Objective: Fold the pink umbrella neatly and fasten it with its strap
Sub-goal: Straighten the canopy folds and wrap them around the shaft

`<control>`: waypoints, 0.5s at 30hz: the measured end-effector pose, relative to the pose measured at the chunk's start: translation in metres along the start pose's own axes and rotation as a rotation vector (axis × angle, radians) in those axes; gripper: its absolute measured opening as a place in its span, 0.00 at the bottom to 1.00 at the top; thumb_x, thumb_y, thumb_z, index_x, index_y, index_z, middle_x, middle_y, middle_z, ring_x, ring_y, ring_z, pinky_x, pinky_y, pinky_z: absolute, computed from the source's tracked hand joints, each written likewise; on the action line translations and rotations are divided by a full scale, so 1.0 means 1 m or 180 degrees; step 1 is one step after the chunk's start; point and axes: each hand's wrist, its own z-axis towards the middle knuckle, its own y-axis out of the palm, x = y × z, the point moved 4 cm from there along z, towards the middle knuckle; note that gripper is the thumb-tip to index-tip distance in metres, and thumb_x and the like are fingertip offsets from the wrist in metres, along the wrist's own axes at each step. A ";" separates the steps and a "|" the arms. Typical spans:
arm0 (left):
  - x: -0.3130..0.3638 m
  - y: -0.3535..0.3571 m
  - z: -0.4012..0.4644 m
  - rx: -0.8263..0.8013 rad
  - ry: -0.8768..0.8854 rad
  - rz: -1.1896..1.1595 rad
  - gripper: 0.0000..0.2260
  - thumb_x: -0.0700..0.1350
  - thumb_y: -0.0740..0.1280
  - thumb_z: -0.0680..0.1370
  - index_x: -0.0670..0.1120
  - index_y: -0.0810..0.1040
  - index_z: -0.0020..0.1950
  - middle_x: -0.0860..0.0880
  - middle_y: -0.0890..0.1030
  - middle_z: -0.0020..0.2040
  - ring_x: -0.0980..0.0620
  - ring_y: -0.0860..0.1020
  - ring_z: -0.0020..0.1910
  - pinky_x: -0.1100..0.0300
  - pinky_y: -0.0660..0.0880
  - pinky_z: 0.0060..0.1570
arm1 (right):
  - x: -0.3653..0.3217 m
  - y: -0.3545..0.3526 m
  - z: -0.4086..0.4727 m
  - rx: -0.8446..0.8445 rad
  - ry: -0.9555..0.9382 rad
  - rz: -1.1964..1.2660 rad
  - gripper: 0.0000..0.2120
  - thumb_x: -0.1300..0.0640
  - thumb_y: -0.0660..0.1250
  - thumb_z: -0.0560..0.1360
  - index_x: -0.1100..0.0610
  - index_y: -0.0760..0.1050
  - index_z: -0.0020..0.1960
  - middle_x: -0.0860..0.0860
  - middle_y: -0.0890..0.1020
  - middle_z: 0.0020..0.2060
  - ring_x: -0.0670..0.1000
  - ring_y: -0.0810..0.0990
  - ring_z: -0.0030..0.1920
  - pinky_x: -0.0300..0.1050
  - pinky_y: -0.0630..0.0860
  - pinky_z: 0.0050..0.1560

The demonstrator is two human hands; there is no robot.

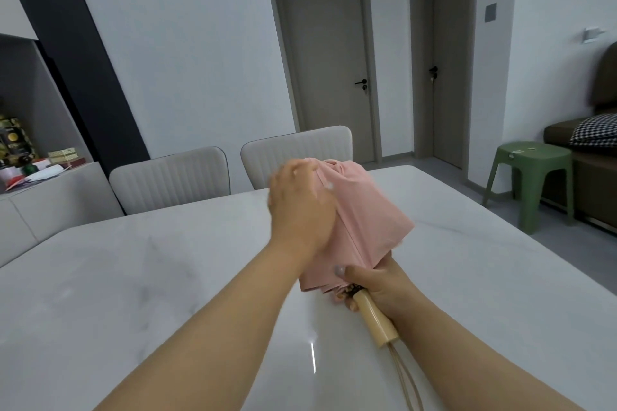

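A broad white marble-look tabletop (140, 277) with a glossy sheen fills the lower view, and the person's two bare forearms reach over it. Above its middle, held clear of the surface, is the collapsed pink fabric umbrella (364, 223), its canopy bunched loosely into wide, uneven pleats and not yet rolled tight.

The canopy looks thin, soft and light; it will likely crease and slide readily under the palm, so the folds should be smoothed one way around the shaft before anything is fastened. The ribs beneath are probably stiff and slender and would take bending badly, which argues for pressing on the cloth rather than squeezing hard.

The left hand (300, 207) lies against the upper left flank of the canopy, palm on the cloth and fingers curled over it; motion blur hides whether it grips or merely presses. The right hand (374, 280) is clenched around the umbrella's lower end, where the fabric hem meets the pale wooden cylindrical handle (375, 319), thumb lying across the hem. That rigid handle is the sound place to hold, since it gives firm purchase while the other hand turns the cloth.

A thin beige cord loop (405, 377) hangs from the handle's end. The fastening strap cannot be made out.
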 end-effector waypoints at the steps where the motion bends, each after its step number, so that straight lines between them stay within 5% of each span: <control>1: 0.004 0.010 -0.009 -0.0107 0.0029 -0.0058 0.17 0.46 0.61 0.79 0.46 0.71 0.68 0.47 0.69 0.71 0.45 0.62 0.71 0.58 0.54 0.70 | 0.000 0.001 0.000 -0.0010 -0.0025 -0.0052 0.19 0.63 0.72 0.63 0.71 0.74 0.51 0.67 0.80 0.36 0.62 0.75 0.34 0.43 0.72 0.25; 5: -0.011 0.040 -0.030 -0.0566 -0.0642 -0.0490 0.24 0.53 0.53 0.83 0.51 0.56 0.78 0.49 0.51 0.80 0.47 0.47 0.79 0.51 0.48 0.75 | -0.004 0.006 -0.004 -0.0073 -0.0110 -0.0133 0.11 0.66 0.67 0.64 0.70 0.77 0.45 0.68 0.82 0.35 0.59 0.77 0.32 0.43 0.72 0.25; 8: -0.020 0.041 -0.036 -0.0624 -0.1171 -0.1100 0.26 0.54 0.53 0.83 0.56 0.50 0.80 0.51 0.45 0.81 0.44 0.51 0.78 0.49 0.54 0.73 | 0.000 0.007 -0.005 -0.0019 -0.0110 -0.0115 0.15 0.65 0.69 0.64 0.68 0.76 0.50 0.68 0.81 0.37 0.60 0.76 0.33 0.44 0.72 0.26; 12: -0.032 0.040 -0.041 -0.0379 -0.1701 -0.2259 0.32 0.59 0.58 0.80 0.58 0.47 0.80 0.50 0.59 0.79 0.45 0.65 0.73 0.53 0.64 0.67 | 0.001 0.009 -0.006 -0.0013 -0.0033 -0.0106 0.21 0.62 0.72 0.64 0.64 0.73 0.56 0.62 0.80 0.37 0.60 0.75 0.31 0.44 0.74 0.27; 15: -0.045 0.046 -0.046 -0.0508 -0.2343 -0.3227 0.32 0.64 0.64 0.76 0.48 0.64 0.75 0.46 0.78 0.66 0.43 0.79 0.61 0.43 0.76 0.61 | -0.001 0.010 -0.009 -0.0011 0.0064 -0.0054 0.23 0.61 0.73 0.63 0.61 0.72 0.57 0.58 0.79 0.37 0.55 0.75 0.26 0.43 0.74 0.26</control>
